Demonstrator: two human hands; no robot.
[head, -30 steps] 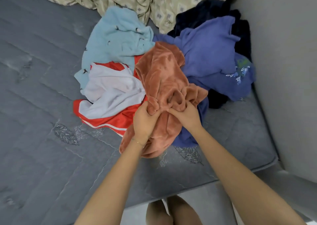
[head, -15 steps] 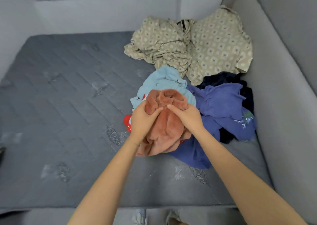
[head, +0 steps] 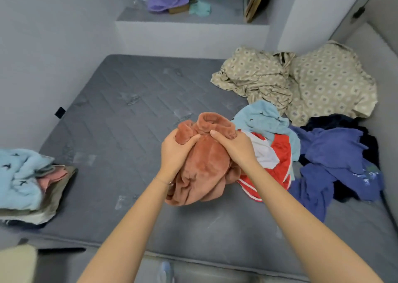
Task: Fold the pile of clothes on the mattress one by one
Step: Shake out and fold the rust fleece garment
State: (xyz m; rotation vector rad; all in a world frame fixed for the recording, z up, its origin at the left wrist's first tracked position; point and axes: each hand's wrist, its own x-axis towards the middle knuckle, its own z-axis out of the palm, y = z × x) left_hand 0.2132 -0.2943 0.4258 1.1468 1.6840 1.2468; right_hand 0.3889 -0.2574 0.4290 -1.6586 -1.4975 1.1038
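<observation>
Left hand [head: 175,151] and right hand [head: 233,147] both grip the rust fleece [head: 204,166] at frame centre, above the mattress [head: 120,119].

A grey quilted mattress [head: 120,131] fills the floor between pale walls, its stitching running in diagonal lines with a few worn, lighter patches. At its 9 o'clock edge sits a stack of folded clothes [head: 25,179], a light blue piece on top. Towards 1 o'clock a crumpled beige patterned sheet [head: 323,84] lies spread against the wall. The unfolded pile sits around 3 o'clock: a light blue garment [head: 260,119], a red and white garment [head: 280,153], a blue garment [head: 336,151] and a dark navy garment [head: 336,121], all overlapping. Near the centre a rust-brown fleece garment [head: 206,166] is bunched upright, its lower folds down on the quilting.
</observation>
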